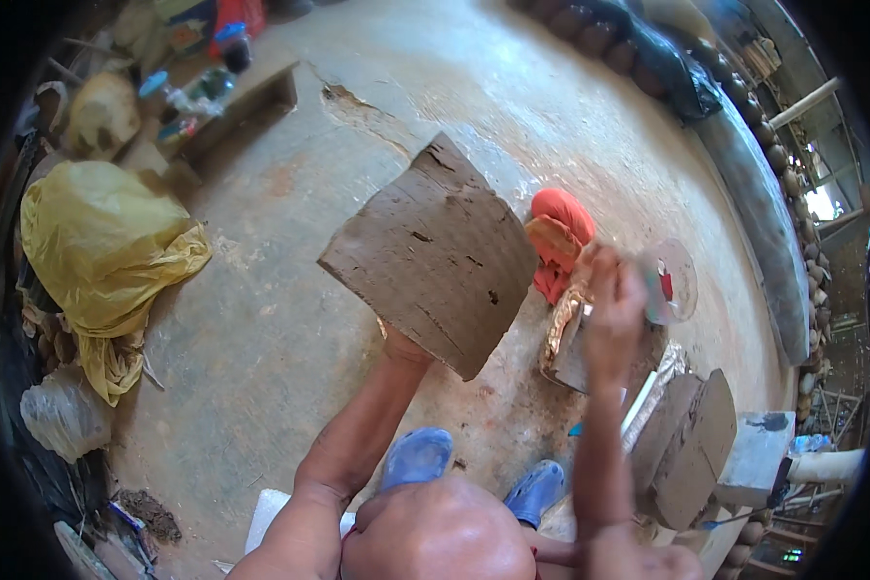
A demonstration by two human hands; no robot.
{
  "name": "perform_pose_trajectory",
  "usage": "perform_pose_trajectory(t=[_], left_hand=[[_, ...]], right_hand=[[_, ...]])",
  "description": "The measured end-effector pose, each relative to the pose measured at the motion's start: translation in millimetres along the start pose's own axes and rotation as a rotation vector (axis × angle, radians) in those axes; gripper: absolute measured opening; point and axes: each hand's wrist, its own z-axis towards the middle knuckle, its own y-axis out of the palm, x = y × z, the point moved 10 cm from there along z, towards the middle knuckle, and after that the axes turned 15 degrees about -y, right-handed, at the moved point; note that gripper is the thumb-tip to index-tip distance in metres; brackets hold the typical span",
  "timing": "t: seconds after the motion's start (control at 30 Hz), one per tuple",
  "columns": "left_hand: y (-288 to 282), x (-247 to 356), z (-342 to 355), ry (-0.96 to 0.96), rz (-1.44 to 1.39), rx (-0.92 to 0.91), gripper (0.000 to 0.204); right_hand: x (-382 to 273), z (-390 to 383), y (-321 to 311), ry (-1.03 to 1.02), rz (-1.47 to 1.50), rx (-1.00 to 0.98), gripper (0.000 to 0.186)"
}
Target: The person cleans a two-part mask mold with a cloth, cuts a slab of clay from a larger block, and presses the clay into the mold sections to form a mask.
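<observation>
A flat, roughly square slab of grey-brown clay (440,256) with pits and a torn edge is held up in the middle of the view. My left hand (406,346) supports it from beneath; the slab hides the fingers. To its right, my right hand (614,300) is raised and smeared by motion, so I cannot tell whether it holds anything. Beside that hand lie a bunched red cloth (554,280) and a dark block with a shiny tan edge (561,333), partly covered by the hand. Thick clay slabs (691,449) stand at the lower right.
A clear round plastic container (675,280) and a white rod (638,401) lie near my right arm. A grey block (756,454) stands beyond the slabs. A yellow plastic bag (106,251) sits at left, below a wooden ledge (242,121) with jars. Blue shoes (418,459) are on the floor.
</observation>
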Motion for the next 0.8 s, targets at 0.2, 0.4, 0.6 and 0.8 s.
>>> perform_pose_trajectory(t=[0.2,0.4,0.6,0.8], left_hand=[[-42,21,-9,0.119,0.016,0.009,0.078],[32,95,0,0.069,0.392,-0.075,0.093],[-6,84,8,0.013,0.416,0.192,0.083],[-74,61,-46,-0.091,0.650,0.677,0.074]], right_hand=[[43,-82,109,0.419,0.814,0.144,0.057],[29,-5,68,0.069,0.589,0.153,0.047],[74,16,81,0.054,0.336,-0.104,0.049],[134,-79,110,0.298,0.070,-0.203,0.047]])
